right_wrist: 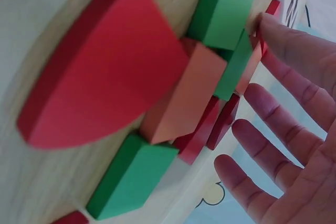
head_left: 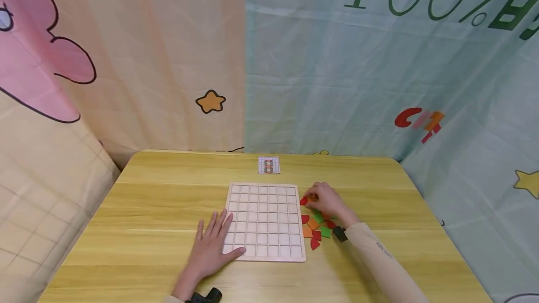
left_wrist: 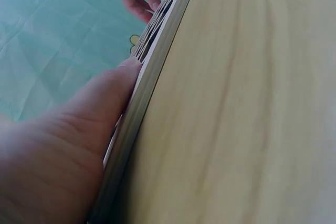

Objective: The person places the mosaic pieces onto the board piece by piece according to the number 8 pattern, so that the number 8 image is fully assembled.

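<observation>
A pale square grid board (head_left: 266, 222) lies on the table. My left hand (head_left: 210, 247) spreads its fingers along the board's left side, the thumb over the near-left corner; the left wrist view has this thumb (left_wrist: 107, 90) against the board's edge. Right of the board, my right hand (head_left: 328, 200) pinches a red fan-shaped block (head_left: 303, 201) between thumb and index finger, close to the board's edge. Its other fingers (right_wrist: 262, 145) are loosely extended beside the pile. Under and near the hand lie red, orange and green blocks, among them a large red fan-shaped one (right_wrist: 105, 72).
A small pattern card (head_left: 268, 165) lies beyond the board near the table's far edge. Loose green (head_left: 325, 232) and orange (head_left: 308, 232) blocks are scattered along the board's right side. Printed curtains (head_left: 320, 83) hang behind the wooden table (head_left: 160, 200).
</observation>
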